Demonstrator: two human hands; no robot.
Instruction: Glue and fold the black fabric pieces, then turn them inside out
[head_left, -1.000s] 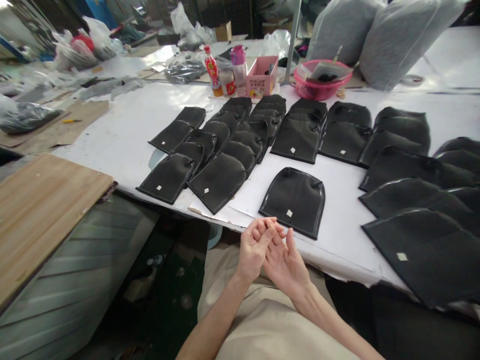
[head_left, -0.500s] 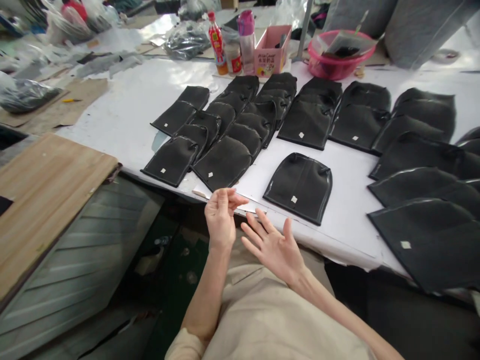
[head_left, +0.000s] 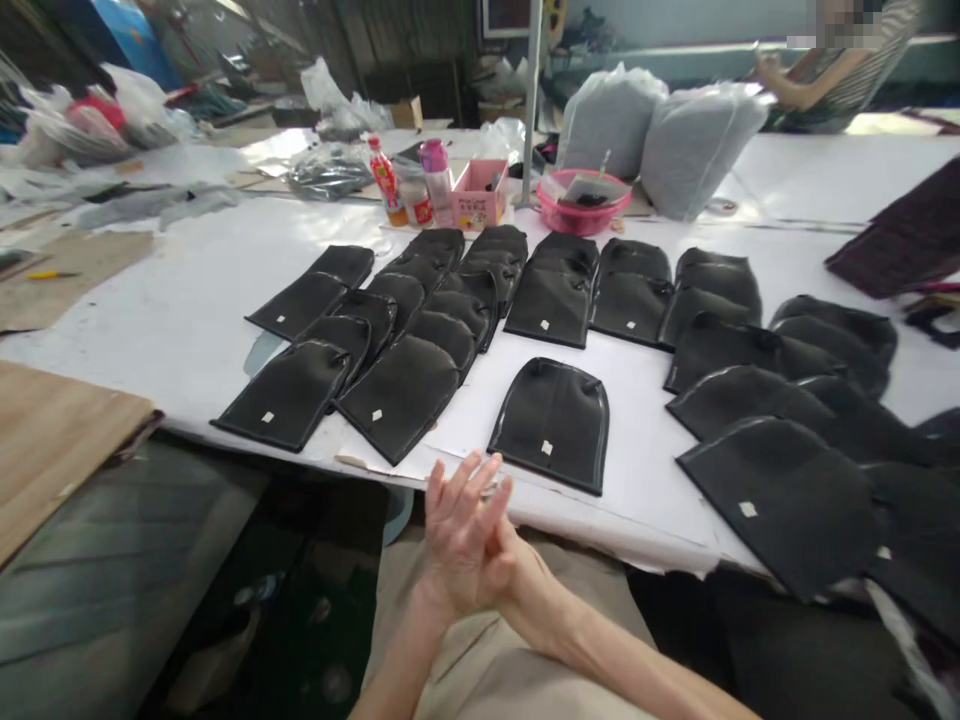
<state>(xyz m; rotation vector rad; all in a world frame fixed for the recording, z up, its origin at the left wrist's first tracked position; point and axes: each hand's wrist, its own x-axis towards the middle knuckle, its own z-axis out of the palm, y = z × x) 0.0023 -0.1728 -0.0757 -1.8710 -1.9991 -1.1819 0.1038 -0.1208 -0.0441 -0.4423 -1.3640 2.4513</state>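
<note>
My left hand (head_left: 459, 545) is in front of the table's near edge, fingers stretched out and nothing seen in it. Against its palm side rests my right hand (head_left: 521, 580), whose fingers are mostly hidden behind the left. Just beyond both hands a single black, round-topped flat piece (head_left: 551, 425) lies on the white tabletop, with a small pale sticker near its straight edge. To the left, more black pieces (head_left: 405, 390) overlap in rows. Another overlapping group of black pieces (head_left: 780, 495) spreads along the right side, the nearest reaching the table's edge.
At the back stand a red-labelled bottle (head_left: 385, 180), a purple-capped bottle (head_left: 435, 180), a pink box (head_left: 480, 195) and a pink basin (head_left: 585, 215). Behind them are grey stuffed bags (head_left: 701, 145) and a metal pole (head_left: 531, 110). A person (head_left: 832, 75) is at the far right. A wooden board (head_left: 60, 440) is at left.
My hands were apart, the right one spread palm up; now they have come together and touch. The view has tilted up, bringing the person into sight. The black pieces keep their places.
</note>
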